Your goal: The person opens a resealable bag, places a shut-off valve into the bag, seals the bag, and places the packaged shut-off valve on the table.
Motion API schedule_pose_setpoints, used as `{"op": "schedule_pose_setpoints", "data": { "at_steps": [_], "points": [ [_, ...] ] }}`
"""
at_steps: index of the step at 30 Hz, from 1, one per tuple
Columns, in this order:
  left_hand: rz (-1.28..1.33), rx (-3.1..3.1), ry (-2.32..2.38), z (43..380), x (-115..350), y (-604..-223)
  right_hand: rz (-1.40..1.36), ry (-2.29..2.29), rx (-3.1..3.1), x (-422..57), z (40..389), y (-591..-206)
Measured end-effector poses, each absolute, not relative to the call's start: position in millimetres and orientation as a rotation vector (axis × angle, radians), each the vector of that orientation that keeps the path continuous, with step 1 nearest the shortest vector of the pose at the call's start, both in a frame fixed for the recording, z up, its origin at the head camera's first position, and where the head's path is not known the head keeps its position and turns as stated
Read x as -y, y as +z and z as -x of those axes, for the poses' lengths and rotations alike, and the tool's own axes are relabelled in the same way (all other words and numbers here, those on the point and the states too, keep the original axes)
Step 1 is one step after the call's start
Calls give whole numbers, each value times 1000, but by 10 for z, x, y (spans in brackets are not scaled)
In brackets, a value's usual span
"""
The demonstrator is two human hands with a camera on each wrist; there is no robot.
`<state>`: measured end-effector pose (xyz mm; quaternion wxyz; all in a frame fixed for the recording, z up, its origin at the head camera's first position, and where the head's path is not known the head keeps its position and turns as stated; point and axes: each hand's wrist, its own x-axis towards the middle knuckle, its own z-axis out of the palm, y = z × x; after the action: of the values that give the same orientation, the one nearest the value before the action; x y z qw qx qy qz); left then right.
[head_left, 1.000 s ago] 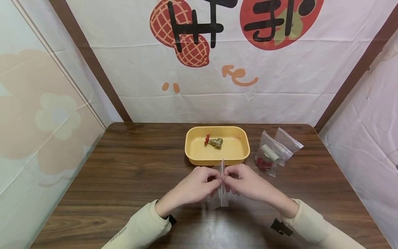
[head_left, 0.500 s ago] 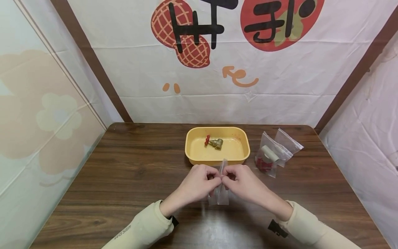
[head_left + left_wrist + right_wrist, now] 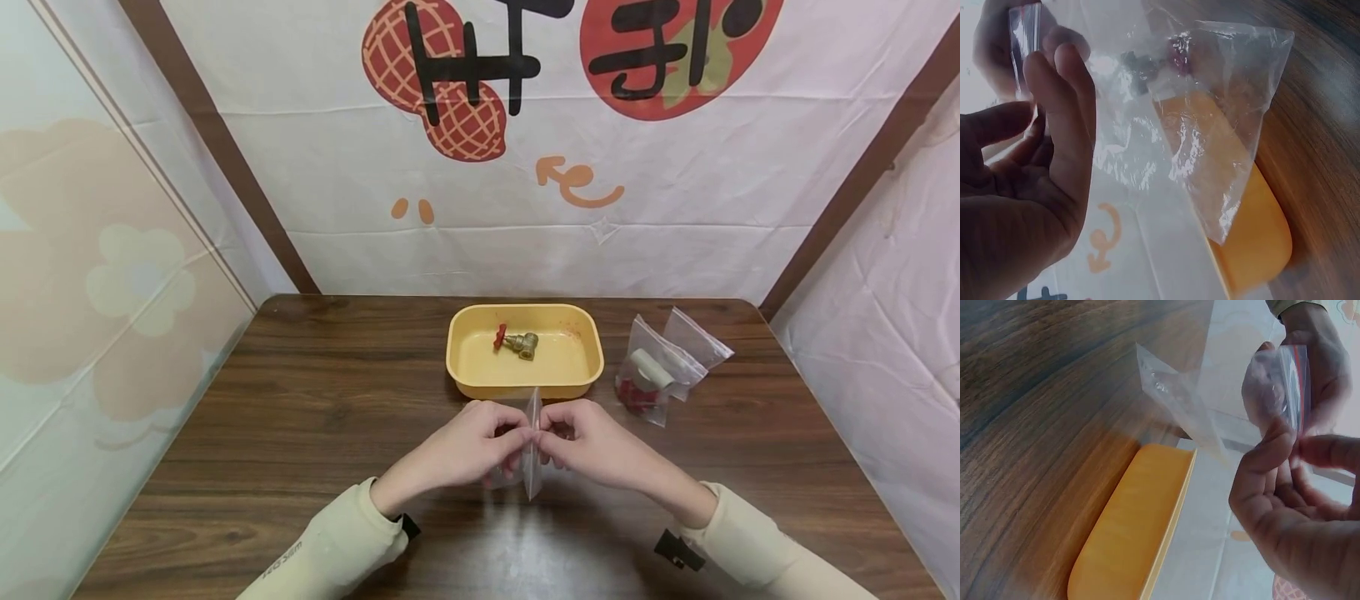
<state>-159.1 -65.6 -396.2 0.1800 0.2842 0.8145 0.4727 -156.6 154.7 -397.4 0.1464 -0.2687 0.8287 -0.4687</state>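
Both hands meet over the table just in front of the yellow tray (image 3: 480,391). Between them, held on edge, is a clear zip bag (image 3: 533,479). My left hand (image 3: 476,446) pinches its top edge between thumb and fingers. From the other side my right hand (image 3: 592,442) pinches the same edge. A red line runs along the bag's zip strip (image 3: 1300,375) in the right wrist view. Through the hanging bag film (image 3: 1229,94), the left wrist view shows the tray and blurred dark shapes. A brass valve (image 3: 524,345) with a red handwheel lies in the tray.
To the right of the tray lies a clear zip bag (image 3: 662,413) with a pale cylinder (image 3: 651,367) and red pieces inside. Another clear bag (image 3: 693,337) lies behind it. A printed cloth (image 3: 480,258) hangs along the table's back edge.
The held bag has turned and shifted slightly between the fingertips, its lower part now narrower as seen from above. Both hands stay almost in place, still pinching it. The tray and valve are unmoved.
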Motion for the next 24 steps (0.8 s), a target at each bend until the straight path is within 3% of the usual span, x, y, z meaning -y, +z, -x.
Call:
{"op": "schedule_pose_setpoints", "data": {
  "at_steps": [24],
  "points": [
    [-834, -2483, 1335, 1568, 602, -3984, 739, -1359, -2548, -1483, 1490, -3996]
  ]
}}
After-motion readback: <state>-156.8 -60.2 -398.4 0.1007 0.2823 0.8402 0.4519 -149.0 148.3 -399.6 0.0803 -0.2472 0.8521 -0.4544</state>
